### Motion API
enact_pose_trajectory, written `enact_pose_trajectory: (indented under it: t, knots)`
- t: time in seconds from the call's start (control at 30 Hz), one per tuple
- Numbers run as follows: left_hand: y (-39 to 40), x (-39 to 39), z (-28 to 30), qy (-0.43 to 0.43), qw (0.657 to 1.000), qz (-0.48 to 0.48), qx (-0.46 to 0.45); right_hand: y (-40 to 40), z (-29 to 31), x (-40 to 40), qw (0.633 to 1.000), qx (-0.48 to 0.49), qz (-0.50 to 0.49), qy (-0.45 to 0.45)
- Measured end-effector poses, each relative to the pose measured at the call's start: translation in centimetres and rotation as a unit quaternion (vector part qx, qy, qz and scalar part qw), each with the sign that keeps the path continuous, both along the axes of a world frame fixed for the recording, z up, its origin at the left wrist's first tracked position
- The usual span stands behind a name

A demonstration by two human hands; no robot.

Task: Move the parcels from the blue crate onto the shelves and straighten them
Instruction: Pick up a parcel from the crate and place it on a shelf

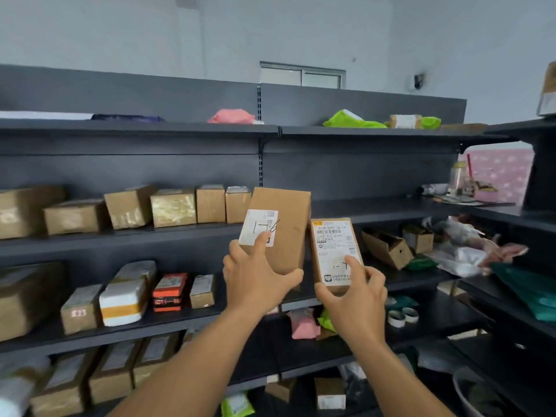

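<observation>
My left hand (255, 275) grips a tall brown cardboard parcel (285, 224) by its lower end; a white label marked "1-6" is on its front. The parcel is held upright in front of the second shelf (391, 212), just right of a row of brown boxes (174, 207). My right hand (355, 291) grips a smaller brown parcel (334, 251) with a printed label marked "1-7", held upright beside the first one. The two parcels almost touch. The blue crate is out of view.
Dark metal shelves fill the view. Boxes line the left sections of the lower shelves (126, 296). Pink (231, 116) and green bags (352, 120) lie on the top shelf. Loose bags and open boxes (388, 248) clutter the right side. Tape rolls (403, 316) lie lower right.
</observation>
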State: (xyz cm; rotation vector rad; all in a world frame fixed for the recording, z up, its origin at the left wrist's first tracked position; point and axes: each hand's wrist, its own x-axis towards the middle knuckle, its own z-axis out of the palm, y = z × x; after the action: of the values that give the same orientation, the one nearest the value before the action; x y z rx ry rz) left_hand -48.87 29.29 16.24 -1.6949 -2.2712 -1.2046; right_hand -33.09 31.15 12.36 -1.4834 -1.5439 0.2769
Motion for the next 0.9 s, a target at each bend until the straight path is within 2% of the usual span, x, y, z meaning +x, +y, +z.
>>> enact_pose_trajectory:
  t: [0.33,0.5,0.73,0.83,0.9]
  knots:
    - [16.7,-0.9,4.5,0.003,1.000,0.000,-0.019,15.8,2.2,-1.2,1.000,0.003,0.010,0.000]
    - [23.1,-1.3,6.0,0.023,0.998,0.037,-0.041,21.1,3.1,-2.1,1.000,-0.011,0.024,-0.016]
    - [30.4,-3.5,6.3,0.087,0.990,0.086,-0.073,25.5,2.4,-3.2,0.998,-0.032,0.040,-0.035]
    - [32.7,-4.6,6.3,0.141,0.980,0.107,-0.088,26.7,2.0,-3.8,0.997,-0.040,0.040,-0.046]
    - [33.7,-5.8,5.9,0.195,0.972,0.086,-0.101,27.4,1.9,-4.6,0.997,-0.044,0.043,-0.048]
